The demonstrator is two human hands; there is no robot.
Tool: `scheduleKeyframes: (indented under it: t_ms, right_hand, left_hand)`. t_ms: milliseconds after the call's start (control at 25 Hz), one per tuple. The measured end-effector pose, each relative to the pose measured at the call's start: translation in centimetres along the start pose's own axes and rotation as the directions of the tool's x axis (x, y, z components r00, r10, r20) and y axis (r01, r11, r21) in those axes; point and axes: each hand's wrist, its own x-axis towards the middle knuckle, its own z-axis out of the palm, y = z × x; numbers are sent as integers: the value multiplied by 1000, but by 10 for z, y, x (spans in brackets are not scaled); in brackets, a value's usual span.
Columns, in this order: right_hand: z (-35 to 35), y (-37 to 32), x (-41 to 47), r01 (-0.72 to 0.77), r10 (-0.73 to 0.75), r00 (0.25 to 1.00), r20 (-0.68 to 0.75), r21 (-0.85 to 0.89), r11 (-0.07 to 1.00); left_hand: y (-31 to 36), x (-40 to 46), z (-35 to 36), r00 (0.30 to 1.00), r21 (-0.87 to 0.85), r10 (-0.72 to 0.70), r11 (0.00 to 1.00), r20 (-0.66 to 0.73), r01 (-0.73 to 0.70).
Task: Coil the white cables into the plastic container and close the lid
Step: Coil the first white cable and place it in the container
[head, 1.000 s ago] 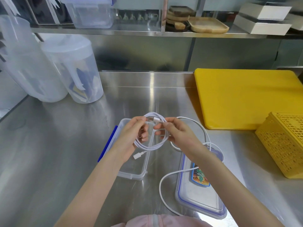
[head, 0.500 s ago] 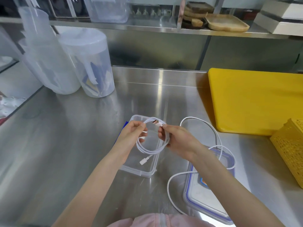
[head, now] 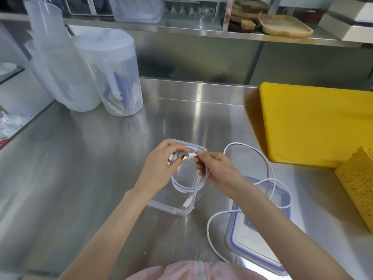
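My left hand (head: 159, 168) and my right hand (head: 217, 169) both hold a coiled white cable (head: 186, 187) just above the open clear plastic container (head: 171, 209) on the steel counter. The right fingers pinch the cable's USB plug near the left thumb. The coil's loops hang down into the container, and a small connector dangles near its front wall. A second white cable (head: 262, 158) lies loose on the counter to the right, looping over the blue-rimmed lid (head: 248, 251), which lies flat under my right forearm.
A yellow cutting board (head: 314, 126) lies at the right, with a yellow mesh basket (head: 357, 186) in front of it. Two translucent plastic jugs (head: 109, 75) stand at the back left. A steel shelf (head: 181, 29) with trays and tubs runs along the back.
The view has shifted left and down. Both hands have lowered the coil closer to the container, and the right fingers now pinch the USB plug end.
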Motion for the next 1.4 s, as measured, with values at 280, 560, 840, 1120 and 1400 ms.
scheduleKeyframes:
  t_ms: [280, 560, 840, 1120, 1400]
  right_hand:
    - [4, -3, 3, 22, -22, 1000, 3, -89, 996]
    - [-3, 0, 0, 89, -87, 996, 22, -309, 947]
    - [3, 2, 18, 94, -66, 995, 78, -466, 880]
    - [11, 12, 47, 127, -117, 991, 67, -754, 645]
    - [17, 40, 56, 145, -61, 989, 132, -923, 356]
  left_hand:
    - [-3, -2, 3, 1000, -2, -18, 1000, -19, 18]
    - [-15, -7, 0, 984, -19, -121, 993, -129, 119]
    - [-32, -13, -4, 980, 210, -198, 957, -25, 199]
    - [-48, -4, -8, 961, 246, -273, 935, 40, 255]
    - [-57, -8, 12, 926, 549, -306, 824, 221, 141]
